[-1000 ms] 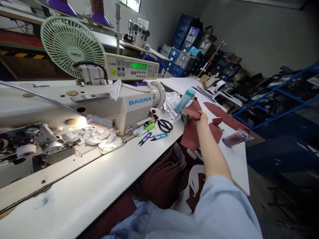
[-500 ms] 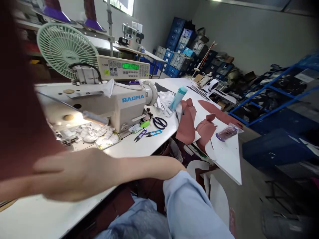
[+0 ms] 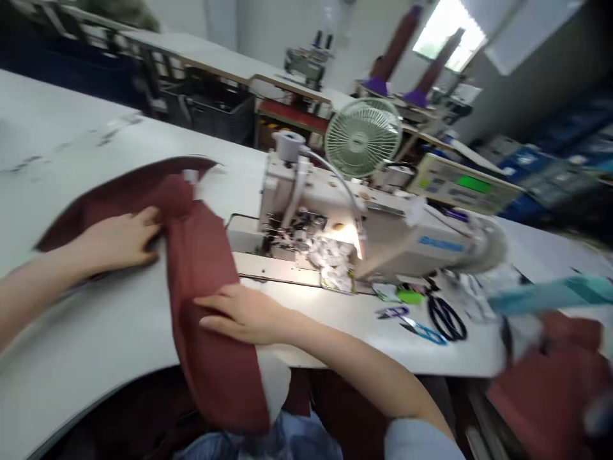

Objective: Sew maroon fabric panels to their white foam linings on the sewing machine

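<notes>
The left hand (image 3: 117, 239) and right hand (image 3: 239, 313) are pressing a maroon cloth panel (image 3: 205, 306) with fingers flat, unclenched, on the bench (image 3: 71, 121), its lower end overhanging, so its weight could drag it off.

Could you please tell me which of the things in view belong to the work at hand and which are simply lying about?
Part of the work:
maroon fabric panel
left hand, resting on the panel
right hand, resting on the panel

Lying about:
black-handled scissors
blue thread snips
teal bottle
desk fan
</notes>
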A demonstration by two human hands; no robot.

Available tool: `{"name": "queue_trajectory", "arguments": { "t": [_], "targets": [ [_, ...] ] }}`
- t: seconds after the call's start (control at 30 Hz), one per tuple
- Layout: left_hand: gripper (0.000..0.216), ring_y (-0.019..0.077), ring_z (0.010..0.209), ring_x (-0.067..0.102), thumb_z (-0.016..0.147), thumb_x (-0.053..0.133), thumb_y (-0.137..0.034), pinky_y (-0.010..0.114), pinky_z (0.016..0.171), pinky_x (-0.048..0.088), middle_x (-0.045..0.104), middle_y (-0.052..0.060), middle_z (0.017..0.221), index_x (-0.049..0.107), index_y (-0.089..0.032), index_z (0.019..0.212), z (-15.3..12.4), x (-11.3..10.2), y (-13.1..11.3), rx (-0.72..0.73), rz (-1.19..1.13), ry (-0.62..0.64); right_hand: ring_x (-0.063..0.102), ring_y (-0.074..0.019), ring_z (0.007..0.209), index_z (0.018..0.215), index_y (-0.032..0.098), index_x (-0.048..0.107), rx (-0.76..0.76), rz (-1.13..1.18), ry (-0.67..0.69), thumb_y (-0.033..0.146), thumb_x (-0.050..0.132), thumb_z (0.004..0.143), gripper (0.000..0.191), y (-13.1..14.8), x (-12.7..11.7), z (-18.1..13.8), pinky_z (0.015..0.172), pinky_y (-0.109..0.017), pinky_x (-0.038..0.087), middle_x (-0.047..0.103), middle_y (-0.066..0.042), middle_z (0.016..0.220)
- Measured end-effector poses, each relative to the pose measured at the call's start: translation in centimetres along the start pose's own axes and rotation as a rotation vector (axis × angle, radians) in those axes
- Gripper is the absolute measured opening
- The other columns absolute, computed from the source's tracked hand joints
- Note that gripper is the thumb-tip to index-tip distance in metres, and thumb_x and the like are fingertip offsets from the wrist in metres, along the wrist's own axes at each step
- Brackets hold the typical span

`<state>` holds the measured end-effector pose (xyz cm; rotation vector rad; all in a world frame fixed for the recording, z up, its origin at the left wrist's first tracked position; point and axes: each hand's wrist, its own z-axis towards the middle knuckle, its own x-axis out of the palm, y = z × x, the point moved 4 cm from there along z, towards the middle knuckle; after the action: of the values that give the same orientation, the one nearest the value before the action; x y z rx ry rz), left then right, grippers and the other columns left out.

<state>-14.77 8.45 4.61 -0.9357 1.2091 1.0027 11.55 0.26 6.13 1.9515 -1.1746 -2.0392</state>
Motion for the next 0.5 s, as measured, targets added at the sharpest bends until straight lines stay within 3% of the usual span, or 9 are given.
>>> {"name": "queue_trajectory", "arguments": {
  "t": [0.1, 0.17, 0.27, 0.4, 0.5],
  "targets": [
    [0.055, 0.0292, 0.108, 0.06, 0.083, 0.051, -0.007, 0.043, 0.088, 0.051, 0.029, 0.017, 0.159, 0.053, -0.013, 0.138, 0.2, 0.6, 1.6, -0.057, 0.144, 0.074, 0.042, -0.0197, 0.137, 0.148, 0.024, 0.046, -0.136, -0.187, -0.085, 0.017, 0.037, 0.102, 0.047, -1.5, 0.4, 3.7, 0.111, -0.035, 0.035, 0.048, -0.004, 0.152],
    [0.056, 0.0321, 0.115, 0.056, 0.082, 0.052, -0.01, 0.043, 0.092, 0.049, 0.039, 0.014, 0.155, 0.056, -0.017, 0.137, 1.1, 0.5, 2.6, -0.178, 0.07, 0.06, 0.033, -0.0198, 0.144, 0.151, 0.029, 0.041, -0.145, -0.275, -0.101, 0.011, 0.036, 0.099, 0.055, -3.0, 0.8, 6.1, 0.112, -0.038, 0.033, 0.037, 0.001, 0.16],
    [0.039, 0.027, 0.109, 0.059, 0.083, 0.049, -0.014, 0.041, 0.096, 0.047, 0.068, 0.008, 0.123, 0.068, -0.015, 0.118, 1.5, 0.0, 4.7, -0.388, -0.224, -0.066, 0.031, -0.0228, 0.145, 0.153, 0.031, 0.037, -0.024, -0.326, -0.156, 0.013, 0.035, 0.098, 0.058, -5.4, 0.7, 9.0, 0.11, -0.042, 0.033, 0.031, 0.001, 0.162],
    [0.036, 0.0154, 0.098, 0.06, 0.091, 0.039, -0.017, 0.03, 0.09, 0.05, 0.068, 0.005, 0.115, 0.059, -0.009, 0.12, 0.1, -1.7, 7.1, -0.546, -0.356, -0.293, 0.03, -0.0259, 0.145, 0.153, 0.025, 0.037, 0.115, -0.297, -0.206, 0.01, 0.035, 0.092, 0.063, -6.6, 0.0, 10.0, 0.111, -0.048, 0.031, 0.031, -0.002, 0.162],
    [0.036, 0.0113, 0.085, 0.055, 0.095, 0.047, -0.035, 0.026, 0.08, 0.051, 0.064, 0.004, 0.104, 0.054, -0.006, 0.115, -0.9, -4.2, 7.1, -0.586, -0.36, -0.433, 0.03, -0.0272, 0.143, 0.155, 0.026, 0.033, 0.06, -0.204, -0.056, 0.008, 0.04, 0.084, 0.074, -5.7, 0.3, 8.9, 0.11, -0.052, 0.033, 0.026, -0.001, 0.164]
  ]
}}
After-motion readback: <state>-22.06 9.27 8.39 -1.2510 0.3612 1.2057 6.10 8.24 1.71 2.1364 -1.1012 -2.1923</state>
